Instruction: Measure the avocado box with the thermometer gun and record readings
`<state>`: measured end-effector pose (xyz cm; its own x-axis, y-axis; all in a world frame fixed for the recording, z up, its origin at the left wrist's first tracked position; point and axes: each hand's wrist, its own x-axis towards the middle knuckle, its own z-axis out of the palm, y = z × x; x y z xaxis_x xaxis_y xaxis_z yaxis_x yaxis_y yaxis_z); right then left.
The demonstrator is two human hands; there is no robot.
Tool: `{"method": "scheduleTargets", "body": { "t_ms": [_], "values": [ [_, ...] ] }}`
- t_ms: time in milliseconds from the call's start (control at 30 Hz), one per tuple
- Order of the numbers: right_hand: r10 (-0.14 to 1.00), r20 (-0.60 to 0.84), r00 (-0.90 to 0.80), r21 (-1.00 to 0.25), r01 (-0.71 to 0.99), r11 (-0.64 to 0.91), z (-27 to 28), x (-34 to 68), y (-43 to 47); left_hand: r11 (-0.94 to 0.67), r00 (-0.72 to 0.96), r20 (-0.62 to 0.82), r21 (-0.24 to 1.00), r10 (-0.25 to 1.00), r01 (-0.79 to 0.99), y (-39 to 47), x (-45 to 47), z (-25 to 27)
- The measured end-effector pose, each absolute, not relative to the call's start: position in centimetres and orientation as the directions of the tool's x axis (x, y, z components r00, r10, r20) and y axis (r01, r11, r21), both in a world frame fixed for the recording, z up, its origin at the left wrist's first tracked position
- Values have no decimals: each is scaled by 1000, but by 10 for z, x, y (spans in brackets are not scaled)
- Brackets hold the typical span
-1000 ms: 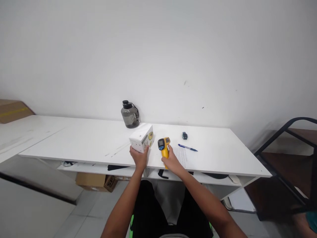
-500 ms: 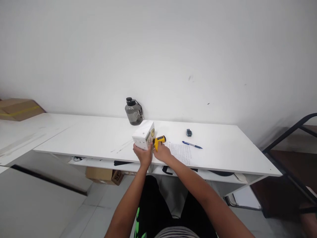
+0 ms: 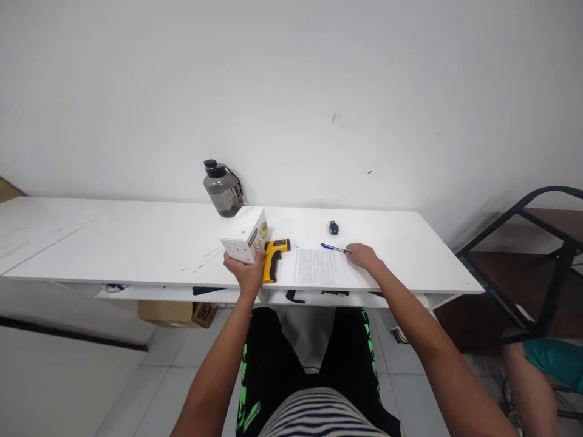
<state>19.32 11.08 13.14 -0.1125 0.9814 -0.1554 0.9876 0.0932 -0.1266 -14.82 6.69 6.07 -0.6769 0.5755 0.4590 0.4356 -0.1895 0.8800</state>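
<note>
In the head view, two bare hands are working well apart over one white desk. The left hand is clamping one white box by its near end, with the thumb pressing along the right side. The box is sitting tilted above the left-middle part of the desk, and I cannot tell whether its underside is touching the top.

One yellow thermometer is lying on its side just right of the box, its handle pointing toward the person; whether it is touching the box or the left thumb I cannot tell. The right hand is meeting the right end of one blue pen with its fingertips; I cannot tell whether they are gripping it. The pen is lying near the far right corner of one sheet of paper, which is showing many lines of small writing, too small to read.

One watch is lying beyond the pen. One grey bottle with a black cap is standing near the wall, behind the box.

Two cartons are showing: one carton under the desk, and one, mostly cut off, at the left edge. One black frame is standing at the right, and one leg of another person, in teal shorts, is showing below it.
</note>
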Motion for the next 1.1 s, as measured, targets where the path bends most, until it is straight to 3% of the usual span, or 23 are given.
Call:
{"method": "scheduleTargets", "body": {
  "t_ms": [100, 200, 300, 367, 433, 567, 800, 967, 1100],
  "values": [
    [986, -119, -117, -129, 986, 101, 124, 203, 105, -322, -592, 643, 761, 485, 563, 58, -148, 68],
    [997, 26, -68, -209, 975, 72, 120, 202, 94, -395, -379, 847, 514, 373, 762, 36, -129, 80],
    [982, 187, -27, -551, 825, 127, 115, 198, 78, -542, -56, 921, 275, 385, 794, 6, -86, 83],
    [976, 206, -71, -755, 623, 205, 107, 193, 66, -612, 252, 833, 125, 492, 781, -11, -52, 73],
    [971, 195, -138, -855, 461, 237, 99, 188, 56, -609, 400, 724, 35, 562, 792, -21, -26, 54],
    [973, 157, -172, -900, 380, 212, 87, 181, 45, -458, 311, 690, 33, 653, 888, -17, -11, 10],
    [982, 124, -144, -946, 283, 161, 89, 182, 44, -447, 315, 751, -29, 580, 894, 2, -21, -23],
    [985, 170, 24, -858, 494, 136, 86, 176, 43, -438, 273, 746, 28, 608, 899, 1, -17, -27],
    [983, 179, -32, -834, 525, 169, 83, 174, 42, -438, 272, 727, 43, 630, 898, 1, -17, -31]
  ]
}}
